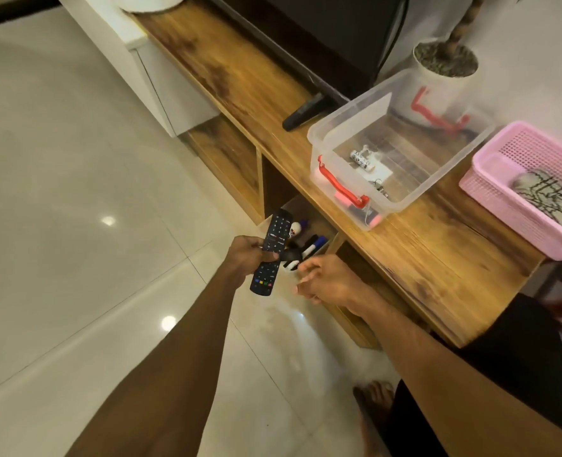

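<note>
Both bare forearms reach forward from the near edge. The left hand (248,255) grips a black remote (274,234) round its middle, buttons up, tip pointing far. The right hand (327,282) hovers just right of it, fingers loosely curled, holding nothing. Both hang over the tiled floor (75,192), which lies open to the left. The wooden console (437,258) runs its front edge close on the right, bearing a clear box (315,153) and a pink basket (503,206).

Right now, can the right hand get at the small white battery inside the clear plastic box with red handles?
Probably yes. The right hand holds nothing. The clear plastic box with red handles looks open on top, the small white battery lies uncovered inside it, and nothing stands between hand and box above the wooden shelf.
</note>
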Motion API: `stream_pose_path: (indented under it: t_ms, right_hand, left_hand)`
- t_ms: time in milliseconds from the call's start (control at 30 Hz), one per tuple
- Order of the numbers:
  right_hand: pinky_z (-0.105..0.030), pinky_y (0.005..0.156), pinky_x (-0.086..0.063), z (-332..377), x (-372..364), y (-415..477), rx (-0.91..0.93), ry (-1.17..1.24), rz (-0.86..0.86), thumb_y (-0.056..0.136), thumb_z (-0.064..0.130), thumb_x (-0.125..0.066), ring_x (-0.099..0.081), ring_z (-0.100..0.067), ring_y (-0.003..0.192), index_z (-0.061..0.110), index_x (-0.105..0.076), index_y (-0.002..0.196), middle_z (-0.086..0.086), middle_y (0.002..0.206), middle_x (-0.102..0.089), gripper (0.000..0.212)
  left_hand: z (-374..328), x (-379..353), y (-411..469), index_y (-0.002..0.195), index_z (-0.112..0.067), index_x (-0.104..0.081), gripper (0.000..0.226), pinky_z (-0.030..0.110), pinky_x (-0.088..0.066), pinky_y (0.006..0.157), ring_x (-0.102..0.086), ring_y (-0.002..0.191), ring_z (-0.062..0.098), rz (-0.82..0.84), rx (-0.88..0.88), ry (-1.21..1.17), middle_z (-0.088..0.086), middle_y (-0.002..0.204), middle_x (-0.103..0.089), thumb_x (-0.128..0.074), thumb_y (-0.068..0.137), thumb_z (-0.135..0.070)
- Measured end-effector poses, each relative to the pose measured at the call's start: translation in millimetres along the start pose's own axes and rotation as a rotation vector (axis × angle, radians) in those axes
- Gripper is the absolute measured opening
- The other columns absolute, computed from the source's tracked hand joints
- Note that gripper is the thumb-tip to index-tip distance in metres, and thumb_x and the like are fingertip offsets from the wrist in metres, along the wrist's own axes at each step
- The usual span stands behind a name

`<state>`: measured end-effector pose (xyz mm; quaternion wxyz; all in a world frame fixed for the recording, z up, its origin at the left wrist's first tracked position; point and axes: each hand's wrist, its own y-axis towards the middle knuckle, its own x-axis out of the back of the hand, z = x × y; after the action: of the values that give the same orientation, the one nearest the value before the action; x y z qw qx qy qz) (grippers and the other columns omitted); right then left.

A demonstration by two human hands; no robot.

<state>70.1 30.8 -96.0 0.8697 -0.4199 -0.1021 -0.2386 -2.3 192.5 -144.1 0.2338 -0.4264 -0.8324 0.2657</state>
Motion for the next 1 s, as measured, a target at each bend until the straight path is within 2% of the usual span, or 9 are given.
stream_pose_path:
  t_ms: [133,233,300,400,600,667,733,833,1000]
  right_hand:
    - [-0.036,0.093,-0.052,-9,-7,21,-0.034,0.0,-0.056,0.08,0.017,-0.077,-0.059,-0.016,0.106,0.016,-0.055,0.125,-0.002,0.111,-0.064,0.05]
    - [-0.031,0.091,-0.049,-10,-12,37,-0.058,0.041,-0.1,0.081,0.016,-0.075,-0.059,-0.017,0.109,0.018,-0.053,0.128,-0.004,0.114,-0.063,0.052]
    - [-0.027,0.086,-0.048,-9,-17,44,-0.065,0.075,-0.122,0.083,0.014,-0.073,-0.058,-0.018,0.109,0.017,-0.048,0.134,-0.005,0.118,-0.062,0.057]
    - [-0.025,0.082,-0.047,-5,-23,55,-0.067,0.079,-0.146,0.086,0.011,-0.069,-0.055,-0.02,0.113,0.016,-0.043,0.138,-0.005,0.127,-0.055,0.059]
    - [-0.025,0.081,-0.047,-8,-27,78,-0.077,0.076,-0.164,0.088,0.009,-0.065,-0.051,-0.014,0.106,0.019,-0.043,0.132,-0.002,0.124,-0.051,0.051]
    - [-0.023,0.079,-0.045,-10,-27,87,-0.068,0.068,-0.181,0.089,0.008,-0.063,-0.05,-0.013,0.103,0.019,-0.042,0.131,-0.002,0.123,-0.052,0.049]
    - [-0.024,0.082,-0.047,-8,-27,90,-0.052,0.069,-0.179,0.089,0.008,-0.063,-0.05,-0.013,0.103,0.019,-0.042,0.13,-0.002,0.123,-0.052,0.047]
    - [-0.03,0.091,-0.05,-13,-28,92,-0.077,0.088,-0.166,0.088,0.009,-0.065,-0.053,-0.016,0.11,0.02,-0.042,0.131,-0.001,0.124,-0.052,0.05]
    - [-0.026,0.081,-0.048,-27,-33,95,-0.122,0.103,-0.19,0.087,0.009,-0.065,-0.054,-0.016,0.11,0.023,-0.043,0.131,0.0,0.124,-0.054,0.051]
  left_hand:
    - [0,-17,32,0.107,0.006,-0.064,0.028,0.022,-0.051,0.062,-0.062,0.084,0.025,0.018,-0.013,0.059,0.014,0.096,-0.066,-0.07,0.079,0.006]
    - [4,-26,58,0.111,0.005,-0.063,0.033,0.035,-0.055,0.077,-0.064,0.088,0.03,0.042,-0.006,0.14,0.02,0.103,-0.067,-0.07,0.079,0.005]
    - [4,-31,73,0.113,0.004,-0.064,0.035,0.038,-0.054,0.084,-0.064,0.089,0.03,0.053,-0.01,0.22,0.022,0.107,-0.067,-0.07,0.079,0.003]
    - [2,-38,95,0.118,0.001,-0.063,0.038,0.034,-0.05,0.085,-0.062,0.098,0.03,0.059,-0.026,0.36,0.019,0.112,-0.065,-0.069,0.08,0.003]
    - [11,-49,131,0.12,-0.002,-0.064,0.038,0.027,-0.047,0.08,-0.061,0.105,0.028,0.061,-0.072,0.599,0.016,0.115,-0.065,-0.069,0.082,-0.004]
    - [13,-55,144,0.122,-0.004,-0.063,0.04,0.026,-0.046,0.085,-0.059,0.108,0.027,0.064,-0.087,0.65,0.014,0.118,-0.063,-0.07,0.083,-0.008]
    - [12,-57,152,0.121,-0.006,-0.063,0.037,0.026,-0.045,0.088,-0.059,0.108,0.026,0.043,-0.1,0.641,0.013,0.118,-0.063,-0.07,0.085,-0.009]
    - [12,-67,162,0.12,-0.008,-0.064,0.035,0.022,-0.044,0.082,-0.059,0.107,0.024,0.047,-0.112,0.633,0.011,0.117,-0.063,-0.07,0.085,-0.009]
    - [25,-84,175,0.119,-0.01,-0.065,0.036,0.027,-0.046,0.081,-0.062,0.1,0.024,0.03,-0.138,0.664,0.01,0.111,-0.067,-0.071,0.083,-0.014]
